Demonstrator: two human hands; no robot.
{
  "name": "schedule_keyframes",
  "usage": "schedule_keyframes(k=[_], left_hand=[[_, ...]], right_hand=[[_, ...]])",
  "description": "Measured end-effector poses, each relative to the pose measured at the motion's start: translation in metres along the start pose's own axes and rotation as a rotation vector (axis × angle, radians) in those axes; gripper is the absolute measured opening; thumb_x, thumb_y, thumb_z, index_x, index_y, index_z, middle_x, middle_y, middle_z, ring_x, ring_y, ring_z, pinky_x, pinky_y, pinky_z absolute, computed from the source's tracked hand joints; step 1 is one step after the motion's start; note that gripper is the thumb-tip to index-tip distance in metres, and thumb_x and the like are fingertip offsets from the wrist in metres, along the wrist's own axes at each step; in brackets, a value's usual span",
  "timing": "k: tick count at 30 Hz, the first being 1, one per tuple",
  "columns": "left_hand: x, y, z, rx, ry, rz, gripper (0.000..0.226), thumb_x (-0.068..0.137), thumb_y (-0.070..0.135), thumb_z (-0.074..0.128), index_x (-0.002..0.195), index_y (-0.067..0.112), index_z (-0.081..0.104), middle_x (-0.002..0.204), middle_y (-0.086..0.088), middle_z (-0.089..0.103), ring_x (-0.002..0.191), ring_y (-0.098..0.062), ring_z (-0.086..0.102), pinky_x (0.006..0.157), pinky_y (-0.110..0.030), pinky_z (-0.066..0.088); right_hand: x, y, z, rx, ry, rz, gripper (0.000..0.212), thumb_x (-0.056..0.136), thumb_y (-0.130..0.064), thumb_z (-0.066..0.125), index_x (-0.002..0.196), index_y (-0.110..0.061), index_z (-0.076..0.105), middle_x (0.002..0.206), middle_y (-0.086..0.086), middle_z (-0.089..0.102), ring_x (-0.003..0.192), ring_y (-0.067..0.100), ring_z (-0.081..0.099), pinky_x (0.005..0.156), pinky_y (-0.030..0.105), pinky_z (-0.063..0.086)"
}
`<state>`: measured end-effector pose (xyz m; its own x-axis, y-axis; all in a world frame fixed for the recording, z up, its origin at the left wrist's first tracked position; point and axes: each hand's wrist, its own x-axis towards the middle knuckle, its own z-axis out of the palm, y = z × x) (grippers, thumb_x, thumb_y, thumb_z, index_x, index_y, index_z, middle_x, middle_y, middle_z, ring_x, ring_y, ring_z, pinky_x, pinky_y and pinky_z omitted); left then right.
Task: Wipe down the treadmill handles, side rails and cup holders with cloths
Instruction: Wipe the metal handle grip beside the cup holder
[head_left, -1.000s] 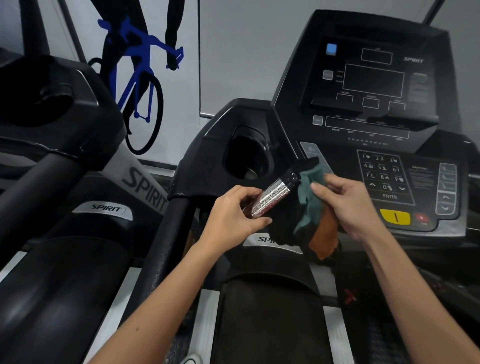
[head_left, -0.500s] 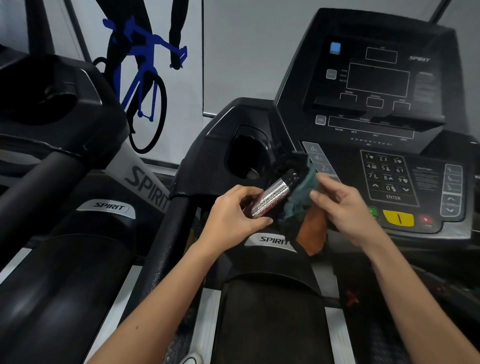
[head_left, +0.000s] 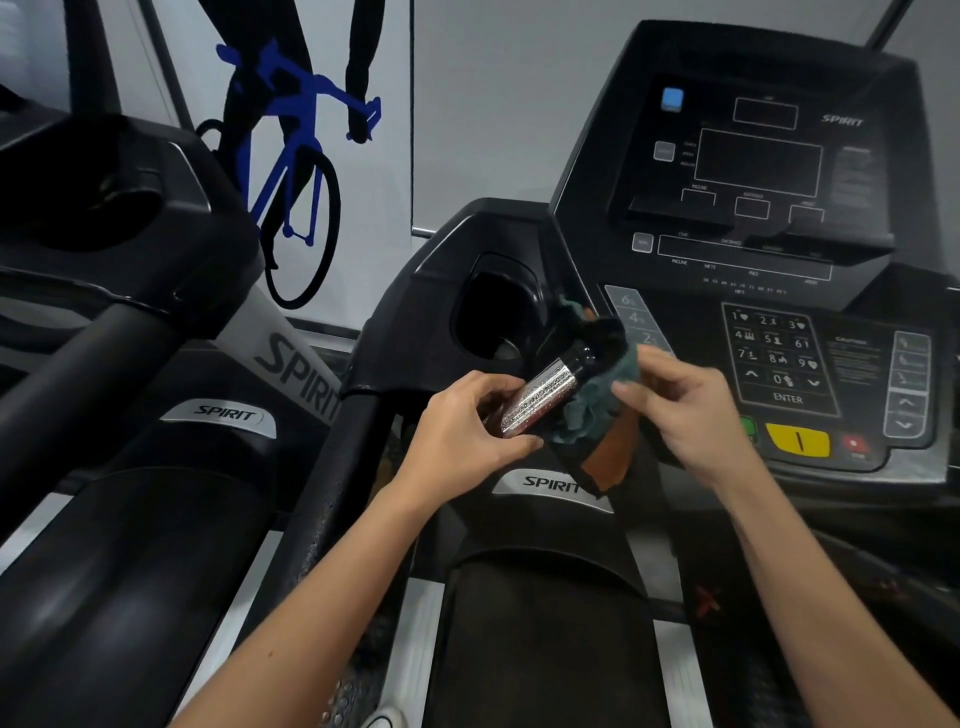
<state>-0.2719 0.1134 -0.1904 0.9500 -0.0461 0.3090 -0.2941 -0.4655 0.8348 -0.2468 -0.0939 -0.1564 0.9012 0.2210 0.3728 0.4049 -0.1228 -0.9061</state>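
Observation:
My left hand (head_left: 470, 431) grips a small silver speckled bottle (head_left: 540, 397) with a black top, tilted up to the right. My right hand (head_left: 685, 410) pinches a bundle of cloths (head_left: 587, 410), teal, black and orange, held against the bottle's top. Both are in front of the treadmill's left cup holder (head_left: 493, 317), a dark recess in the black console. The left handle (head_left: 343, 467) runs down from the console and carries small droplets.
The console keypad (head_left: 776, 358) with a yellow button (head_left: 797, 441) is just right of my right hand. A second treadmill (head_left: 124, 260) stands to the left. The running belt (head_left: 545, 639) lies below. A cyclist graphic (head_left: 296, 156) covers the wall behind.
The cloth bundle has shifted up around the bottle's top and my right hand's fingers have regripped it. My left hand and the bottle stay almost in place.

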Motion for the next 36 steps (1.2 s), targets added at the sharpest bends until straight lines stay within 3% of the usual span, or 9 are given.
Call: schedule_keyframes(k=[3, 8, 12, 17, 19, 23, 29, 32, 36], left_hand=[[0.000, -0.001, 0.000, 0.000, 0.002, -0.004, 0.054, 0.063, 0.023, 0.084, 0.113, 0.022, 0.064, 0.097, 0.018, 0.058, 0.091, 0.009, 0.055, 0.078, 0.000, 0.040], [0.000, -0.001, 0.001, -0.003, 0.002, -0.012, 0.055, 0.062, 0.023, 0.085, 0.113, 0.021, 0.064, 0.098, 0.018, 0.059, 0.092, 0.006, 0.057, 0.081, -0.003, 0.042], [0.000, 0.000, 0.001, -0.007, 0.001, -0.017, 0.055, 0.063, 0.023, 0.085, 0.113, 0.019, 0.064, 0.099, 0.014, 0.061, 0.092, 0.003, 0.058, 0.082, -0.005, 0.044], [0.000, 0.000, 0.001, 0.000, 0.002, -0.011, 0.055, 0.063, 0.023, 0.085, 0.114, 0.021, 0.064, 0.093, 0.020, 0.057, 0.090, 0.006, 0.056, 0.078, 0.000, 0.040], [0.000, 0.000, 0.001, -0.003, 0.005, -0.014, 0.055, 0.063, 0.022, 0.085, 0.114, 0.022, 0.065, 0.093, 0.021, 0.056, 0.090, 0.005, 0.056, 0.077, 0.000, 0.039], [0.000, -0.001, 0.002, -0.002, 0.012, -0.009, 0.055, 0.063, 0.022, 0.085, 0.114, 0.022, 0.065, 0.093, 0.021, 0.057, 0.090, 0.005, 0.057, 0.076, 0.000, 0.039], [-0.001, 0.000, 0.001, -0.010, 0.008, -0.031, 0.054, 0.063, 0.023, 0.084, 0.113, 0.022, 0.064, 0.097, 0.018, 0.059, 0.092, 0.003, 0.058, 0.080, -0.002, 0.042], [-0.001, 0.000, 0.002, -0.017, 0.011, -0.035, 0.054, 0.063, 0.022, 0.084, 0.113, 0.021, 0.064, 0.100, 0.015, 0.061, 0.095, 0.001, 0.059, 0.083, -0.005, 0.043], [-0.001, -0.001, 0.002, -0.021, 0.012, -0.035, 0.055, 0.063, 0.023, 0.085, 0.114, 0.021, 0.064, 0.100, 0.015, 0.061, 0.094, 0.004, 0.058, 0.082, -0.002, 0.041]], right_hand=[[-0.010, 0.008, -0.006, -0.009, 0.089, -0.005, 0.053, 0.072, 0.012, 0.063, 0.083, -0.039, 0.074, 0.089, -0.020, 0.072, 0.088, -0.002, 0.065, 0.077, 0.011, 0.049], [0.010, -0.012, 0.003, -0.021, -0.026, 0.010, 0.031, 0.081, -0.003, 0.061, 0.095, -0.028, 0.071, 0.086, -0.017, 0.073, 0.084, -0.001, 0.067, 0.075, 0.013, 0.051], [0.038, -0.015, 0.006, 0.096, -0.158, 0.218, 0.019, 0.082, -0.014, 0.058, 0.098, -0.011, 0.068, 0.085, -0.001, 0.074, 0.079, 0.011, 0.069, 0.076, 0.021, 0.055], [0.031, 0.002, -0.002, 0.132, -0.023, 0.312, 0.015, 0.088, -0.006, 0.053, 0.089, -0.010, 0.068, 0.071, -0.001, 0.073, 0.063, 0.007, 0.067, 0.062, 0.017, 0.055], [0.017, 0.008, -0.008, 0.155, 0.018, 0.302, 0.010, 0.080, -0.008, 0.062, 0.087, -0.011, 0.069, 0.070, 0.000, 0.073, 0.062, 0.008, 0.067, 0.061, 0.018, 0.055], [-0.001, 0.008, -0.011, 0.170, 0.049, 0.229, 0.042, 0.051, -0.037, 0.083, 0.088, -0.019, 0.075, 0.089, 0.001, 0.074, 0.083, 0.013, 0.070, 0.072, 0.021, 0.055], [0.033, -0.017, 0.004, 0.098, -0.150, 0.268, 0.018, 0.080, -0.019, 0.060, 0.095, -0.018, 0.070, 0.090, 0.001, 0.073, 0.085, 0.015, 0.068, 0.082, 0.026, 0.055], [0.047, -0.024, 0.010, 0.125, -0.249, 0.385, 0.017, 0.089, -0.015, 0.051, 0.093, -0.012, 0.067, 0.080, 0.001, 0.074, 0.073, 0.011, 0.069, 0.072, 0.023, 0.057], [0.047, -0.020, 0.011, 0.196, -0.196, 0.429, 0.020, 0.094, -0.015, 0.046, 0.089, -0.012, 0.066, 0.070, -0.001, 0.072, 0.062, 0.008, 0.068, 0.058, 0.019, 0.055]])
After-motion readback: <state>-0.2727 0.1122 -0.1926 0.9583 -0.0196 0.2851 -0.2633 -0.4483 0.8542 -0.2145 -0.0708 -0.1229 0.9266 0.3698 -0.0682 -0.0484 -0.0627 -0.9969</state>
